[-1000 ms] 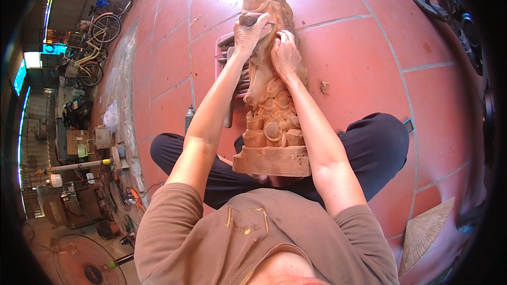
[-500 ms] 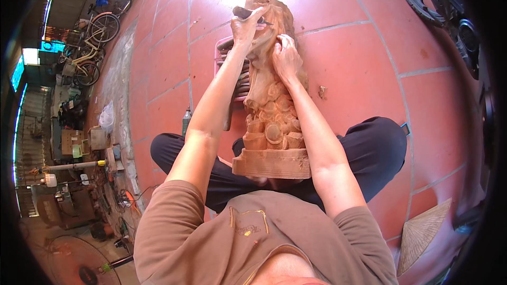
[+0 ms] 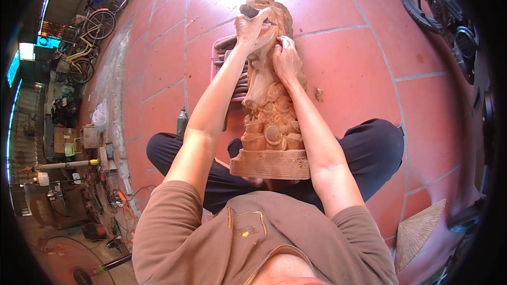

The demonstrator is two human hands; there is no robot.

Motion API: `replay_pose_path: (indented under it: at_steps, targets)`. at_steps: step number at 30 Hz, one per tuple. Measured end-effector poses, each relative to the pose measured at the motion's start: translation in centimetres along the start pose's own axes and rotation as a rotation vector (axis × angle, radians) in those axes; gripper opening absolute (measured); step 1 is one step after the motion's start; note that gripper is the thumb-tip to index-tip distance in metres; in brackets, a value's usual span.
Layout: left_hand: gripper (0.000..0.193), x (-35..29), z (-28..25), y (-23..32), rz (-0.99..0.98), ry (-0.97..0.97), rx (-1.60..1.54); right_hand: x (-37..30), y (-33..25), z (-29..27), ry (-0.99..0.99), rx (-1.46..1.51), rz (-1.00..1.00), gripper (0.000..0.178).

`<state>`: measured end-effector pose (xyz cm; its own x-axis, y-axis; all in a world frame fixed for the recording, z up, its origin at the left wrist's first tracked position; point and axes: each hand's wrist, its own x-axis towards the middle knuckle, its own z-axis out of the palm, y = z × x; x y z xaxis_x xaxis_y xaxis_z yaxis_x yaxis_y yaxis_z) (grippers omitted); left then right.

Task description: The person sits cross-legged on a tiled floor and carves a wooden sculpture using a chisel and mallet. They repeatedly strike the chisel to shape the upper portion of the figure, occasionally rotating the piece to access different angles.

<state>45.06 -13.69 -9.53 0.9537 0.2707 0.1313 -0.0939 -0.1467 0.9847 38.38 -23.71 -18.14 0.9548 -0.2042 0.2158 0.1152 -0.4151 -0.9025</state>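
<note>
A brown carved wooden statue (image 3: pixel 270 92) lies lengthwise between my legs, its flat base close to my body and its narrow top away from me. My left hand (image 3: pixel 251 29) is closed around a carving chisel with a dark handle (image 3: pixel 248 11). The chisel's dark blade points right across the statue's upper part; its tip is too small to make out. Just below and to the right, my right hand (image 3: pixel 288 59) presses against the statue's side with bent fingers, gripping the carved surface.
A pink basket (image 3: pixel 214 58) with several dark-handled tools stands left of the statue, partly behind my left forearm. A green bottle (image 3: pixel 182 122) is by my left knee. Bicycles (image 3: pixel 99 25) and clutter line the left; a motorbike (image 3: pixel 449 21) and a conical hat (image 3: pixel 420 232) are at right.
The view has shifted slightly. My left hand and the chisel have turned a little, and the blade shows more at the statue. My right hand stays on the statue.
</note>
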Motion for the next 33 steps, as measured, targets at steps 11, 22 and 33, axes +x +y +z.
replay_pose_path:
  at_steps: [11, 22, 33]
  targets:
    - [0.026, -0.2, -1.1, 0.4, -0.043, -0.051, 0.024, 0.1, 0.2, -0.5, -0.019, 0.002, 0.051, 0.029]
    - [0.023, -1.2, -1.0, 0.2, -0.035, -0.096, 0.276, 0.3, 0.7, -0.4, -0.004, 0.002, 0.042, 0.030]
    - [0.019, -1.1, -0.5, -2.0, 0.036, -0.005, 0.130, 0.4, 0.7, 0.1, -0.007, 0.000, -0.009, 0.030]
